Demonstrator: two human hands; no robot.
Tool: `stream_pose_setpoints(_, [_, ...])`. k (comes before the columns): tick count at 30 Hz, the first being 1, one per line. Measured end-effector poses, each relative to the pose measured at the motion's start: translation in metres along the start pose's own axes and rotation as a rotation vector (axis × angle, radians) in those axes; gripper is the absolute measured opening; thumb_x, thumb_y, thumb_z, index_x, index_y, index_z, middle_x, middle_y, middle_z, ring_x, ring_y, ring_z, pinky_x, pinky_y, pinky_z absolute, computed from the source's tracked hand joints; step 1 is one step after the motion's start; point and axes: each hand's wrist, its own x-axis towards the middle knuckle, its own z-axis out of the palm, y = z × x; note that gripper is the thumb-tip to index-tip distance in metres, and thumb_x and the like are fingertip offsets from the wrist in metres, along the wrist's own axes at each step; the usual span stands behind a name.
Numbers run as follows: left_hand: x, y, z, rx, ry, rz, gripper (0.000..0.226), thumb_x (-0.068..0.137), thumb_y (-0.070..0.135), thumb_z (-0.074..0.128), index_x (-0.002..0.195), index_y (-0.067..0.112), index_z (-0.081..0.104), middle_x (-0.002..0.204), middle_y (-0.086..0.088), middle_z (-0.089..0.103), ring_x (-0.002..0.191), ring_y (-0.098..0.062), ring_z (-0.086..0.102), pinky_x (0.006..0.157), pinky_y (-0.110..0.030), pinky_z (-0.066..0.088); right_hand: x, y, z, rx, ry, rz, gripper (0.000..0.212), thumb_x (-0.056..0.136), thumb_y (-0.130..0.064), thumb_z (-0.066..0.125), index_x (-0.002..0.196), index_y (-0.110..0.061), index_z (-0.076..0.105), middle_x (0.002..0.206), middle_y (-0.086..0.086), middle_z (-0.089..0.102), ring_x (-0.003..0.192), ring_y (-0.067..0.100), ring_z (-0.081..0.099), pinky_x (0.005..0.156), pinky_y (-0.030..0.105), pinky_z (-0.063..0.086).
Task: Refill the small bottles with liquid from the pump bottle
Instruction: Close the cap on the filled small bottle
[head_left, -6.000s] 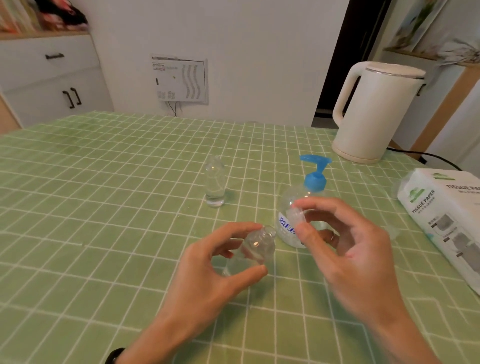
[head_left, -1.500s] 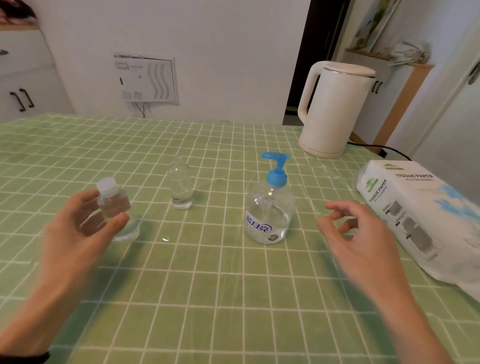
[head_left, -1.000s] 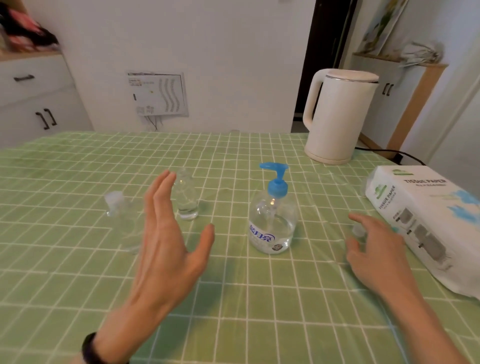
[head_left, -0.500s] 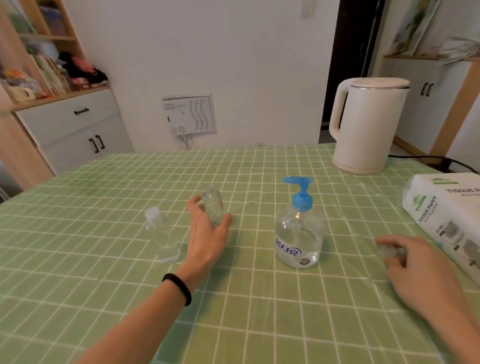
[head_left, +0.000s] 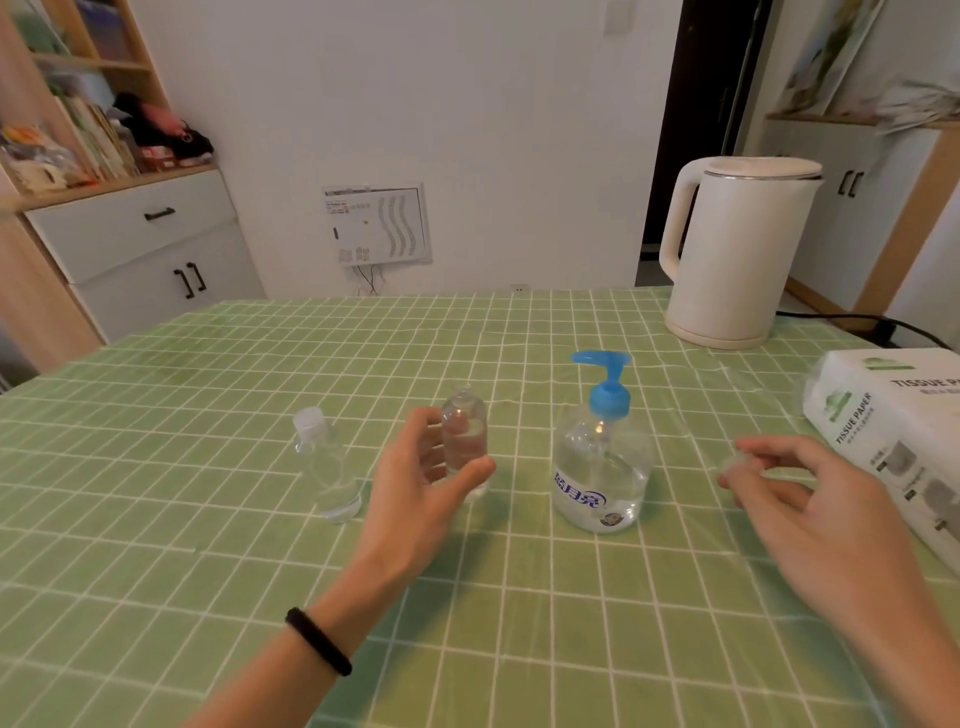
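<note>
A clear pump bottle (head_left: 601, 467) with a blue pump head stands mid-table, partly full of clear liquid. Left of it stands a small clear open bottle (head_left: 464, 431), and my left hand (head_left: 426, 488) wraps around it with thumb in front and fingers behind. Further left a second small bottle (head_left: 324, 467) stands upright with a white cap on. My right hand (head_left: 815, 499) hovers right of the pump bottle, pinching a small clear cap (head_left: 735, 461) between thumb and fingers.
A green checked cloth covers the table (head_left: 208, 571). A white electric kettle (head_left: 737, 254) stands at the back right with its cord trailing right. A pack of tissue paper (head_left: 893, 436) lies at the right edge. Cabinets and shelves line the walls.
My left hand set the capped bottle down at the left, then moved right and closed around the open small bottle. My right hand picked the clear cap off the table by the tissue pack.
</note>
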Motion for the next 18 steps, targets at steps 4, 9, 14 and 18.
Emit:
stream_pose_setpoints(4, [-0.028,0.008,-0.003,-0.005,-0.05,0.064,0.042,0.083,0.016,0.088,0.118,0.027,0.068,0.107,0.008,0.08,0.099,-0.013,0.077,0.095,-0.04,0.06,-0.011,-0.02,0.004,0.138,-0.018,-0.041,0.013,0.093,-0.033,0.077,0.106,-0.034,0.074,0.101,-0.02,0.079,0.093,-0.003,0.075,0.075,0.017,0.055])
stream_pose_setpoints(9, [-0.054,0.008,0.001,-0.089,-0.081,0.129,0.045,0.073,0.038,0.087,0.115,0.038,0.071,0.108,0.005,0.08,0.101,-0.018,0.077,0.093,-0.039,0.057,-0.028,-0.036,0.012,0.214,-0.135,-0.132,0.02,0.091,-0.02,0.08,0.109,-0.03,0.078,0.107,-0.019,0.078,0.096,0.0,0.074,0.073,0.011,0.056])
stream_pose_setpoints(14, [-0.062,0.002,0.006,-0.059,-0.106,0.151,0.049,0.07,0.043,0.087,0.116,0.041,0.07,0.111,0.012,0.079,0.103,-0.013,0.076,0.096,-0.042,0.054,-0.037,-0.043,0.021,0.22,-0.216,-0.171,0.029,0.087,-0.026,0.081,0.114,-0.034,0.076,0.107,-0.019,0.079,0.099,0.006,0.076,0.076,0.02,0.06])
stream_pose_setpoints(18, [-0.071,-0.002,0.005,-0.015,-0.144,0.15,0.048,0.072,0.043,0.087,0.117,0.039,0.07,0.111,0.014,0.079,0.105,-0.012,0.075,0.096,-0.041,0.055,-0.044,-0.047,0.025,0.257,-0.234,-0.197,0.026,0.081,-0.037,0.083,0.105,-0.033,0.075,0.105,-0.013,0.08,0.099,0.011,0.076,0.075,0.021,0.06])
